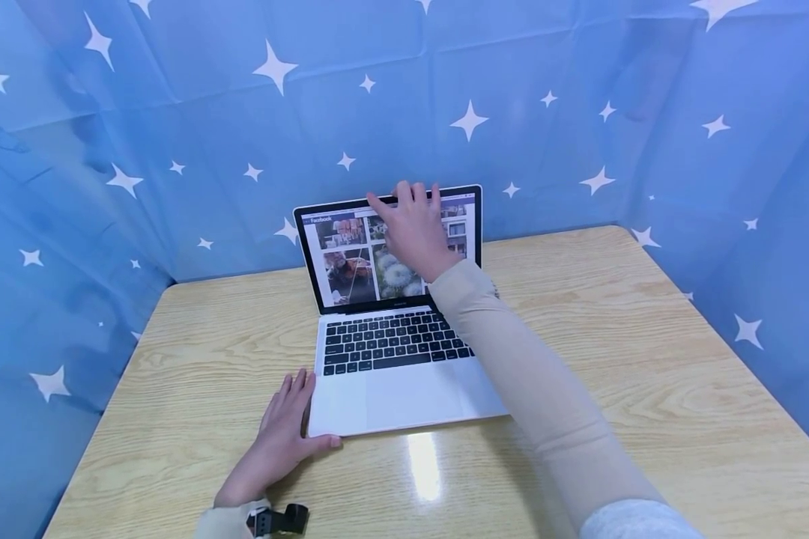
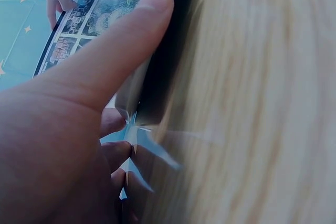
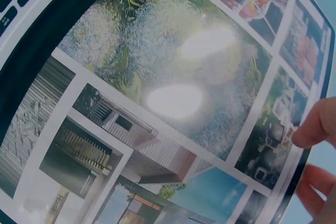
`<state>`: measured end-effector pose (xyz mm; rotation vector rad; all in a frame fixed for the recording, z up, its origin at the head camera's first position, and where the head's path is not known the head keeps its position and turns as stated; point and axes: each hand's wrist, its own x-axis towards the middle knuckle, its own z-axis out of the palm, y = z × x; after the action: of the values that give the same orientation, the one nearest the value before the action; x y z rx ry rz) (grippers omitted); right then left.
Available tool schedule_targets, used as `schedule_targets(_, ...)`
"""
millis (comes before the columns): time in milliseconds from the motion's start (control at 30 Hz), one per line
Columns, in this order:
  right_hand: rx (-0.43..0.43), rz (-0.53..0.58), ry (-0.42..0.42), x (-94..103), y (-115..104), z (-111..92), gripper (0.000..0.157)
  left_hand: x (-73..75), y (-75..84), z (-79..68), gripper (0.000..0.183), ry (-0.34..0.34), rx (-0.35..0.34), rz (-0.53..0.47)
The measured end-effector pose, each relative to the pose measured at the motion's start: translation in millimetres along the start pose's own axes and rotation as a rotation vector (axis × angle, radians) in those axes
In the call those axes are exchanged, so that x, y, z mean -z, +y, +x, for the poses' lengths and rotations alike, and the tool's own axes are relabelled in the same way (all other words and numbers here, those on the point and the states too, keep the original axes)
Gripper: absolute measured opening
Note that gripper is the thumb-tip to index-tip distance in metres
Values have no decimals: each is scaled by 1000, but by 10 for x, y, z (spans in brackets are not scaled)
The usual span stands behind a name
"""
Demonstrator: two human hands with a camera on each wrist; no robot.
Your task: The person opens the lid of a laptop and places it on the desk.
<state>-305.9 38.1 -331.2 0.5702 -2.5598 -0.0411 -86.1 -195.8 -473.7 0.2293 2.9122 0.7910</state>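
Observation:
An unfolded silver laptop (image 1: 404,397) with a black keyboard lies on the table, its lit screen (image 1: 347,277) showing a page of photos. My right hand (image 1: 414,232) is at the lid's top edge and pinches it; in the right wrist view the thumb (image 3: 315,124) lies over the screen's front, with a finger bent behind the rim. At the base's front left corner rests my left hand (image 1: 279,434), fingers along the left side and thumb along the front edge. The left wrist view has the left thumb (image 2: 121,45) against that edge and the fingertips down beside it.
The light wood table (image 1: 229,329) extends on both sides of the laptop. Behind it and at the sides hangs a blue curtain (image 1: 195,97) with white stars. A black strap (image 1: 276,520) is around my left wrist. My right forearm (image 1: 532,382) crosses the keyboard's right part.

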Motion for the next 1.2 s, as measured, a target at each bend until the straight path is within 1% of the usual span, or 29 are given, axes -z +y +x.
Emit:
schedule_targets(233, -12, 1, -1, -34, -3, 19, 63, -13, -1, -9, 112, 7, -1, -8)
schedule_targets(467, 10, 10, 3, -57, 13, 49, 62, -22, 5, -20, 112, 3, 5, -10)
schedule_targets(600, 7, 13, -5, -57, 23, 65, 61, -15, 7, -22, 111, 7, 1, -19)
schedule_targets(667, 6, 16, -3, -62, 25, 61, 61, -19, 5, -26, 111, 12, 3, -14)
schedule_targets(800, 14, 16, -1, -86, 28, 38, 61, -32, 1, -44, 112, 3, 12, 0)
schedule_targets(967, 13, 11, 4, -120, 42, 32, 62, -36, 13, -65, 113, 2, 6, 4)
schedule_targets(1200, 23, 15, 20, -119, 44, 93, 63, -17, 1, -39, 114, 4, 15, 7)
